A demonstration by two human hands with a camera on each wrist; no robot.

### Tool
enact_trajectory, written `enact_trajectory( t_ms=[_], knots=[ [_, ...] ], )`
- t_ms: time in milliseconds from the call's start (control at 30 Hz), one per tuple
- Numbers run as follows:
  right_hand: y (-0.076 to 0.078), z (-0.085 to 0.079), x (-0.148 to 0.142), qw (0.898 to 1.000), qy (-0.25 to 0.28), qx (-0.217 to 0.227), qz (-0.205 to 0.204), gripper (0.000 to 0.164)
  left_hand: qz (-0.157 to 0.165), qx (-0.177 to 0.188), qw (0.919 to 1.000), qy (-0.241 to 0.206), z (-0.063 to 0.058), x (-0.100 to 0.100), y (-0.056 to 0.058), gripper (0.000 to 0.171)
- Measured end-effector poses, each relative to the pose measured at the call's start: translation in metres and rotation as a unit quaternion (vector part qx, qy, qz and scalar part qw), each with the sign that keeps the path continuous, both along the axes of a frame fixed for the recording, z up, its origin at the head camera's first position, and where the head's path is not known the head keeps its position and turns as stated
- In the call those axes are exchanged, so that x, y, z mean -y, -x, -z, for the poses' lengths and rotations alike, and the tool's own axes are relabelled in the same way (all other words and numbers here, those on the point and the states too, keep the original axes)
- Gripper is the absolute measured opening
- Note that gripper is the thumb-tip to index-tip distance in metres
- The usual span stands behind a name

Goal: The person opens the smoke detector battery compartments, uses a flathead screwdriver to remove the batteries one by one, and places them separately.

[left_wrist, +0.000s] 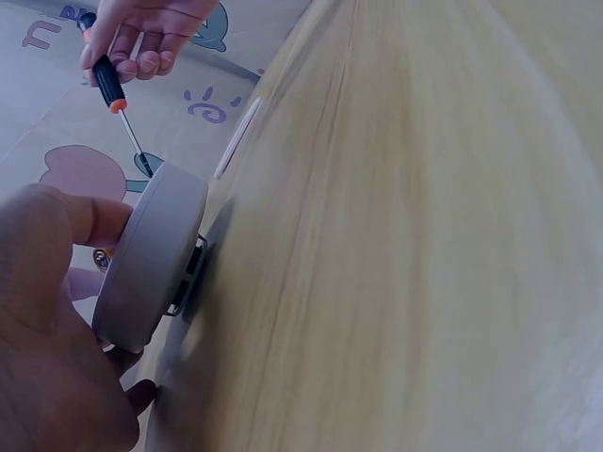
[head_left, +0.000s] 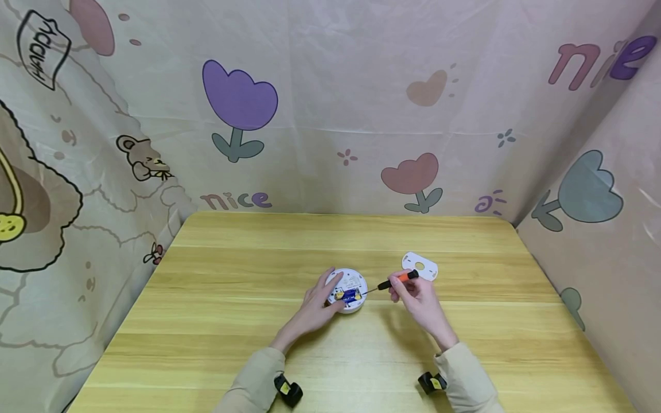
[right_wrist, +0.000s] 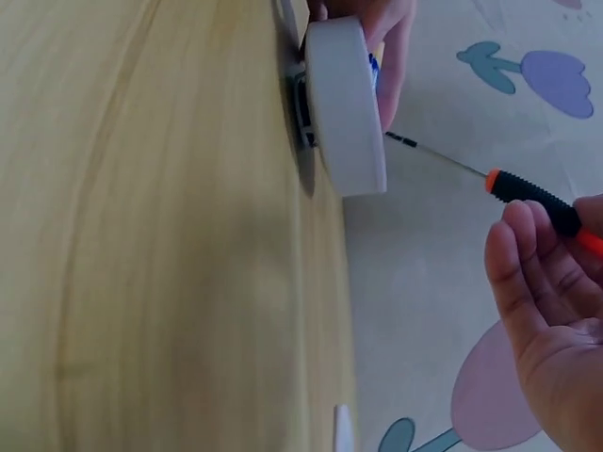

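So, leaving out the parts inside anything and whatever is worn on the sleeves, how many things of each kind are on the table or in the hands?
Round white device, in the left hand: 1
Screwdriver, in the right hand: 1
Flat white plate, on the table: 1
Total: 3

The disc [head_left: 349,283] is white, with a blue-and-yellow insert [head_left: 351,295]. Clock positions are read from the disc, head view. Screwdriver [head_left: 385,284], 3 o'clock: black and orange handle. Plate [head_left: 429,269], between 2 and 3 o'clock: white. Table [head_left: 258,258]: yellow, streaked wood grain. Backdrop [head_left: 330,69]: pale cream, printed with a purple tulip [head_left: 240,100] at 11 o'clock, a pink tulip [head_left: 411,175] at 1 o'clock and a blue-grey tulip [head_left: 588,189] at 2 o'clock. Sleeves [head_left: 253,378], 8 and 4 o'clock: plain beige.
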State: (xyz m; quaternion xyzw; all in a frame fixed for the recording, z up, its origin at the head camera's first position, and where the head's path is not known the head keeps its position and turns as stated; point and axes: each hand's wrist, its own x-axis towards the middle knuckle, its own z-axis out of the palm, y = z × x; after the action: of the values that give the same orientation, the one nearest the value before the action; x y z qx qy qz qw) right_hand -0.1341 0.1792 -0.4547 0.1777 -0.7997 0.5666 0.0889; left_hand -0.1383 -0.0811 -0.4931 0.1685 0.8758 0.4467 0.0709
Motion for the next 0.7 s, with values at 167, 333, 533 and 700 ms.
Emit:
enact_trajectory(
  t_ms=[167,333,533,700],
  knots=[
    [-0.001,-0.006,0.007,0.997,-0.049,-0.066,-0.001,0.009,0.005,0.01,0.9999,0.009,0.0,0.0,0.001,0.069],
    [-0.003,-0.01,0.012,0.986,-0.098,-0.132,-0.006,0.008,0.008,0.015,0.9998,0.013,-0.001,-0.001,0.001,0.069],
    [-0.004,-0.016,0.017,0.973,-0.152,-0.174,-0.006,0.006,0.013,0.016,0.9996,0.019,-0.001,-0.001,0.002,0.07],
    [-0.005,-0.021,0.022,0.964,-0.181,-0.195,-0.013,0.004,0.018,0.015,0.9994,0.023,-0.002,-0.001,0.001,0.07]
  ],
)
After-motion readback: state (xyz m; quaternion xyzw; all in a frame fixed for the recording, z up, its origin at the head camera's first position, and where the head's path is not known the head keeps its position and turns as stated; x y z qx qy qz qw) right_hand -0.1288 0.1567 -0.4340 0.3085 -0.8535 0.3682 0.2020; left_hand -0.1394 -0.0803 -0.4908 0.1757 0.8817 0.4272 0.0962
